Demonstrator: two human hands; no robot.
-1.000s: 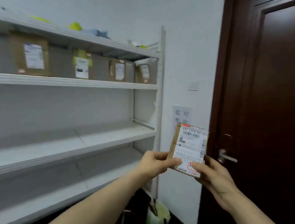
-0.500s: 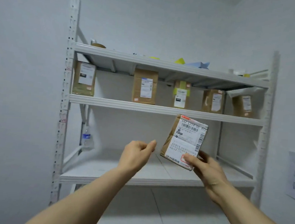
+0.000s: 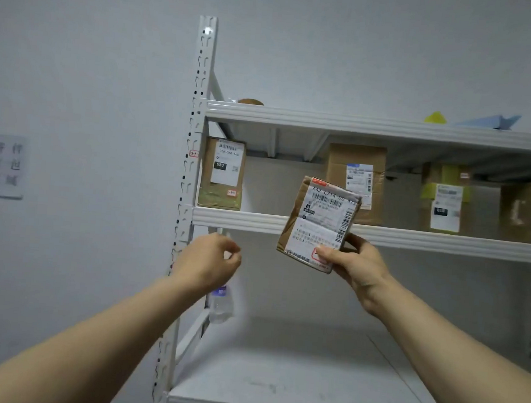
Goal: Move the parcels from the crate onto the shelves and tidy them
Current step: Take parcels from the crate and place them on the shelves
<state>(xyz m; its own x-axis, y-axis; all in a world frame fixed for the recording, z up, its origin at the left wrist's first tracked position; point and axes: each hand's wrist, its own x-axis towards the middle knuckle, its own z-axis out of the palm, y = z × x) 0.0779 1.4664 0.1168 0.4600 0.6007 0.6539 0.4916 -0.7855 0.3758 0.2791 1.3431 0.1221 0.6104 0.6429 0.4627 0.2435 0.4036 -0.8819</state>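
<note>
A tall white metal shelving rack (image 3: 193, 163) stands against a pale wall, its perforated upright post at the left; its wide bare lower shelf (image 3: 306, 381) fills the bottom of the view, and above it runs the white middle shelf (image 3: 240, 220). Four brown cardboard parcels stand upright in a row on that middle shelf, well apart from one another, labels facing out: a leftmost parcel with a white label (image 3: 222, 173) just beside the post, a second taller parcel (image 3: 357, 159), a third parcel banded with yellow-green tape (image 3: 445, 201), and a fourth parcel (image 3: 529, 213) cut off by the right edge. A small flat brown cardboard parcel with a white barcode label (image 3: 320, 222) is in the air in front of the middle shelf's edge, tilted to the right and partly covering the second parcel; the right hand (image 3: 356, 264) grips its lower right corner, thumb on the label and fingers behind. The left hand (image 3: 207, 262) hovers to the left below the shelf edge, fingers loosely curled, holding nothing. A blurred paper wall sign (image 3: 4, 165) hangs far left; a clear plastic water bottle (image 3: 221, 306) stands behind the left hand.
</note>
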